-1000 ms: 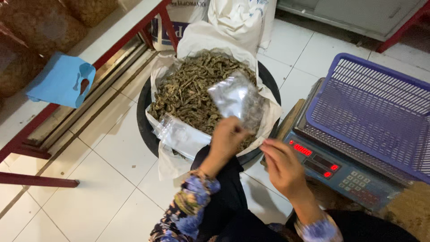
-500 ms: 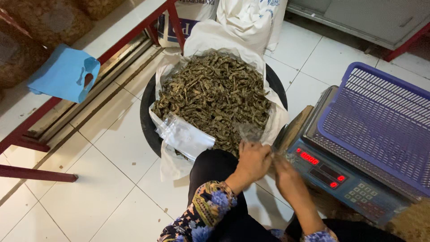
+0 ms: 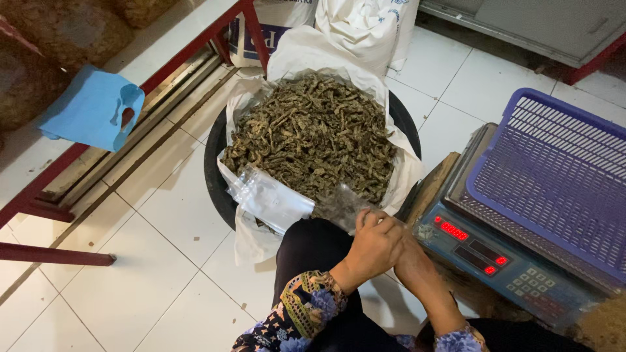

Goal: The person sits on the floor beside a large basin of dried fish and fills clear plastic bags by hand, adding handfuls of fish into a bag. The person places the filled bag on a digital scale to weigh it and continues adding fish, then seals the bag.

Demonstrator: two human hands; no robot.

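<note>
A small clear bag (image 3: 343, 207) is gripped by curled fingers of the left hand (image 3: 373, 246); the right hand (image 3: 412, 261), pressed beside it, has hidden fingers. The bag lies at the tub's (image 3: 215, 176) five o'clock rim, the scale (image 3: 486, 257) at three o'clock.

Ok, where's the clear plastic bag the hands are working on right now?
In the head view, the clear plastic bag sits low centre, pinched between the left hand and right hand, over the near rim of the black tub, left of the scale.
</note>
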